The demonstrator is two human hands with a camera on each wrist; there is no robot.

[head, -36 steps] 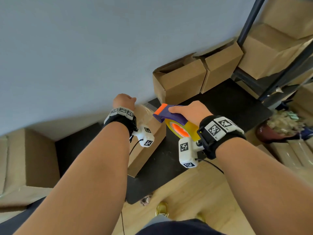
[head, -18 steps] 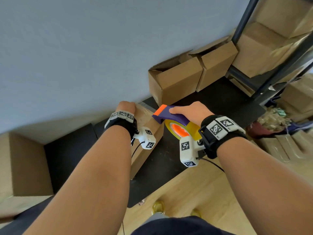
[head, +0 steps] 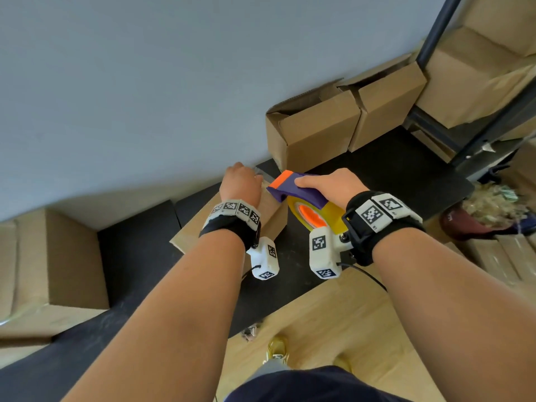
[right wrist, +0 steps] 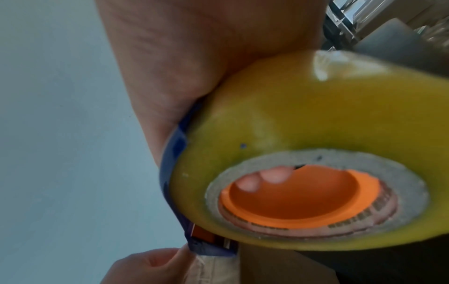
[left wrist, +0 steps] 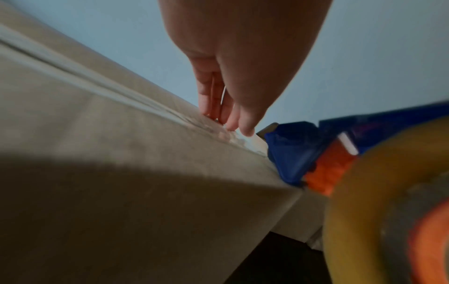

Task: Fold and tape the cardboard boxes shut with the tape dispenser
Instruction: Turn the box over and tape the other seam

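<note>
A closed cardboard box (head: 191, 230) lies on the black mat (head: 139, 256) by the wall. My left hand (head: 240, 184) is at its far end. In the left wrist view its straight fingertips (left wrist: 233, 124) press on shiny clear tape on the box top (left wrist: 121, 173). My right hand (head: 333, 184) grips the purple and orange tape dispenser (head: 293, 188), which carries a yellow tape roll (right wrist: 316, 134). The dispenser's nose (left wrist: 294, 151) sits at the box's far right corner, just beside the left fingers. The left hand (right wrist: 145, 267) shows under the dispenser in the right wrist view.
Two open-topped cardboard boxes (head: 316, 132) (head: 388, 100) stand against the grey wall behind the dispenser. A larger box (head: 58, 262) sits at the left. A black rack (head: 435, 33) with more boxes is at the right. Wooden floor (head: 333, 329) lies below.
My left hand has slid a little along the far end of the box toward the dispenser's nose. The right hand has kept the dispenser at the same corner.
</note>
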